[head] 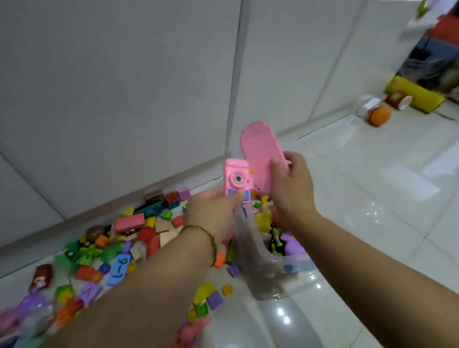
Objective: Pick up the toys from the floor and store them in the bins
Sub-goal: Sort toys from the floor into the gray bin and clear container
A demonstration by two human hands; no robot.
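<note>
Scattered toys (114, 245) are lying across the left part of the floor (385, 191), along the foot of the wall (110, 87): blocks, bricks and a blue number tile (118, 266), with more trailing towards the near edge under the left forearm.

The left hand (211, 210) is holding a pink toy camera (237, 180) off the floor, thumb pressing on its blue lower part and fingers curling behind it; the lens is facing the viewer.

Just below and between the two hands a clear bin (251, 256) is standing on the floor, already carrying yellow and purple toys. Its mouth appears to be opening upward towards the hands, though the transparent wall is blurring its rim.

The right hand (291, 186) is pinching the near end of a flat pink oblong piece (259, 156), whose long axis is running up and away towards the wall, its far end standing well above the camera. The two held toys are sitting just beside each other, possibly touching.

Both toys are hanging almost directly over the bin, so the coming move is probably a short drop downward. The oblong piece would likely need tipping to go in lengthwise. The left hand is the nearer one to the remaining pile.

Far right, an orange ball (379, 116) is resting by the wall.
</note>
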